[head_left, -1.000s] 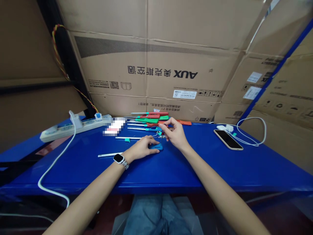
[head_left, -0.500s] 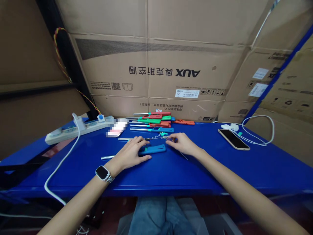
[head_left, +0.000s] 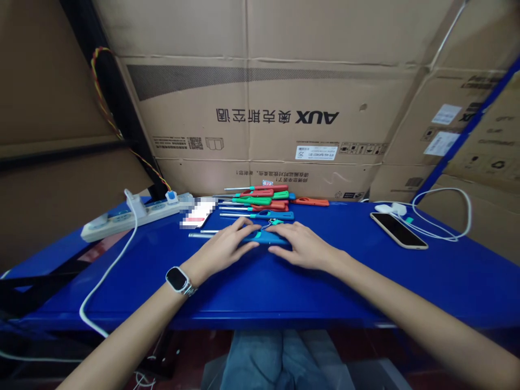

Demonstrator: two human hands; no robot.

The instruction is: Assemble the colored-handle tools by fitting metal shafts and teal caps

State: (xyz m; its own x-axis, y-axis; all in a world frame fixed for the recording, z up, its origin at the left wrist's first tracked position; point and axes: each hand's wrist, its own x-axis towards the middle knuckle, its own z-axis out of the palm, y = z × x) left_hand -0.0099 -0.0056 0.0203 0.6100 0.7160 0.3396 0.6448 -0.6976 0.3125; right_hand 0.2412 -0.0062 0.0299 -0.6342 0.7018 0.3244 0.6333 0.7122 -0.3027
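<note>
Both of my hands rest on a blue lighter handle [head_left: 265,239] lying flat on the blue table [head_left: 284,281]. My left hand [head_left: 227,246], with a smartwatch on its wrist, grips the handle's left end, fingers curled over it. My right hand [head_left: 298,246] presses on the right end with its fingers together. A metal tube [head_left: 201,234] sticks out to the left from under my left hand. Just behind lies a small teal part [head_left: 277,222] on thin wires.
A row of red, green and blue long-nosed lighters [head_left: 260,200] lies at the back by the cardboard boxes [head_left: 268,108]. A white power strip [head_left: 134,214] with a cable sits at the left. A phone [head_left: 398,230] with a white charger cable lies at the right.
My right hand came down from the row of lighters and now lies on the blue handle's right end. The handle has shifted slightly away from me, both hands closing on it.
</note>
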